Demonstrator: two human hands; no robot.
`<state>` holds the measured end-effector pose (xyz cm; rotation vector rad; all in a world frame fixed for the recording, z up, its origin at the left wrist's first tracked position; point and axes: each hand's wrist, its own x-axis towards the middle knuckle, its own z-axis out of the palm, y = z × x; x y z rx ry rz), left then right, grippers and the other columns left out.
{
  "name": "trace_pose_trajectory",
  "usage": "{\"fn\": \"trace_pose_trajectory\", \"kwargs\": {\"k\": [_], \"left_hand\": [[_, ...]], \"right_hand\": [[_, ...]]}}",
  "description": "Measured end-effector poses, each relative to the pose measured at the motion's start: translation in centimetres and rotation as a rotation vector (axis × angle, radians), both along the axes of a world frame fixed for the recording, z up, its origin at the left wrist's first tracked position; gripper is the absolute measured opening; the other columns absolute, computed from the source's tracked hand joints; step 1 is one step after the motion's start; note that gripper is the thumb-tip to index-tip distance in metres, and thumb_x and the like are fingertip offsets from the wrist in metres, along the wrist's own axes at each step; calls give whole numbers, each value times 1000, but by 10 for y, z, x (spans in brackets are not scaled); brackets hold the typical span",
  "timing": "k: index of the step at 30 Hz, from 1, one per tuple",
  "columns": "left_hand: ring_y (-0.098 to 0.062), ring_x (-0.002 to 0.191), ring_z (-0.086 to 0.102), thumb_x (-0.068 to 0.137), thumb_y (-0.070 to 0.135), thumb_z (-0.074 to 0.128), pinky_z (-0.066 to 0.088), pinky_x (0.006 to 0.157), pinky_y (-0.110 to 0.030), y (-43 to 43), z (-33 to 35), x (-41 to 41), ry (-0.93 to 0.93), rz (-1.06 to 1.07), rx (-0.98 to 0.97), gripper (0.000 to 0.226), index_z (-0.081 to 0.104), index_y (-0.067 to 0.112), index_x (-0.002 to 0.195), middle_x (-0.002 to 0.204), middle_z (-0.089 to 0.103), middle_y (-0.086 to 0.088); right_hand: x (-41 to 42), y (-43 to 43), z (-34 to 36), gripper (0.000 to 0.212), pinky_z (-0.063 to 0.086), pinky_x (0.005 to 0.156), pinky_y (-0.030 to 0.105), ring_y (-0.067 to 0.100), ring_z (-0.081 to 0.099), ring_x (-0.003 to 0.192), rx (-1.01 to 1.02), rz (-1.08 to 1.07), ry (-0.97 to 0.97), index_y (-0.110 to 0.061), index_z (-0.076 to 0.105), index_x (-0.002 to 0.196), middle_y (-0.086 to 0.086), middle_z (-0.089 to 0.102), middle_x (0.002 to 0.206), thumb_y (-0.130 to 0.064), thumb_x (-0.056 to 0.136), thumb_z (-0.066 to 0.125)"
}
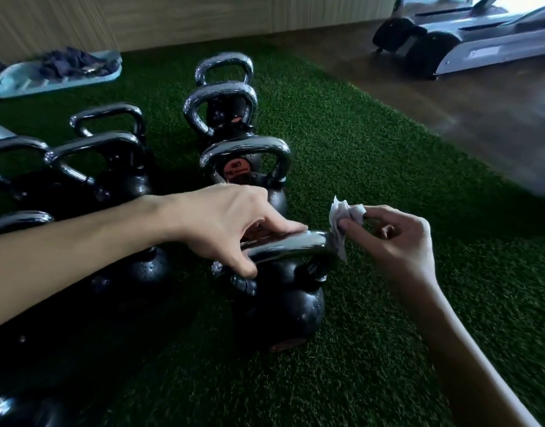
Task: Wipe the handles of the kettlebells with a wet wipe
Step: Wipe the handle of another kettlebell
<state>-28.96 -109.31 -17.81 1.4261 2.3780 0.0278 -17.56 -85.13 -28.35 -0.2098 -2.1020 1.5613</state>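
The wet wipe (342, 223) touches the right bend of the near kettlebell's (277, 315) handle (289, 245), on the green grass floor (388, 349). The right hand (394, 241) has a pinching grip on the wipe. The left hand (221, 223) has its grip curled round the handle. The little wipe might slip out, or the bell might tip. The orange label (235, 171) behind is too blurry to read.

The left hand (231, 223) grips the nearest kettlebell's handle (291, 246) while the right hand (394, 241) pinches a wet wipe (342, 224) against its end.

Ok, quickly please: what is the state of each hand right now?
Left hand: grips the handle of the nearest kettlebell.
Right hand: pinches the wet wipe at the bend of that handle.
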Motion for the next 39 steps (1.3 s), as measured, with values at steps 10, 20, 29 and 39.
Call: {"fn": "trace_pose_trajectory", "kwargs": {"k": [10,20,29,39], "left_hand": [[-7,93,36,80,37,80,33,93,-31,13,10,-42,202,-449,-118,83,36,63,145,98,58,15],[-4,87,40,70,2,70,36,83,-25,-35,-9,-31,335,-398,165,74,67,49,127,121,65,36],[4,109,43,60,96,55,46,98,-33,-36,-20,47,165,523,328,56,67,66,106,138,51,38],[-6,83,58,63,73,72,37,52,-22,-26,-38,79,205,1005,377,67,53,67,127,125,55,25]], "right_hand": [[3,-3,10,18,49,65,28,7,64,67,-113,84,-50,-24,82,95,-9,78,82,-26,78,87],[1,-20,1,16,48,67,34,7,63,69,-113,156,-74,-25,82,95,-13,77,81,-26,80,86],[-14,-21,-16,14,33,58,35,14,39,60,-82,143,-106,-33,82,91,-19,66,65,-37,79,86],[-32,-31,-16,13,29,55,35,15,34,58,-89,197,-85,-34,82,91,-13,69,67,-39,80,85]]}}
